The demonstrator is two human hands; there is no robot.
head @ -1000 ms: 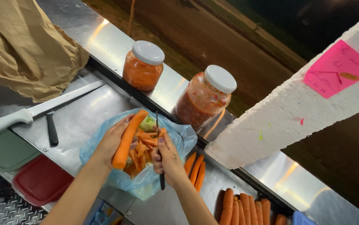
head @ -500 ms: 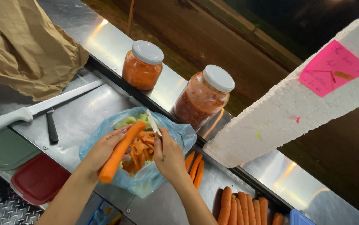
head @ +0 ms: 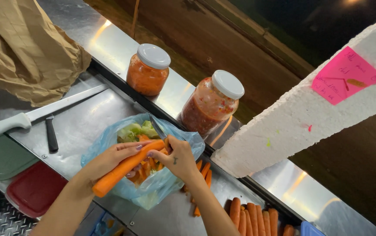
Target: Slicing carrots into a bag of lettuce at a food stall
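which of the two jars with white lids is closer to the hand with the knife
The right-hand jar, with the darker red, chunky filling, stands just beyond the right hand and its knife. The orange-filled jar sits farther left along the ledge.

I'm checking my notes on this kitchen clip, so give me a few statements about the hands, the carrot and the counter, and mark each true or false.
1. The left hand holds a carrot over a blue plastic bag. True.
2. The right hand is empty. False: it grips a small knife with its blade near the carrot's far end.
3. Both jars on the ledge have their lids off. False: each wears a white lid.
4. A long white-handled knife lies on the steel counter. True.
5. The bag holds only whole carrots. False: it holds orange peelings and green scraps.
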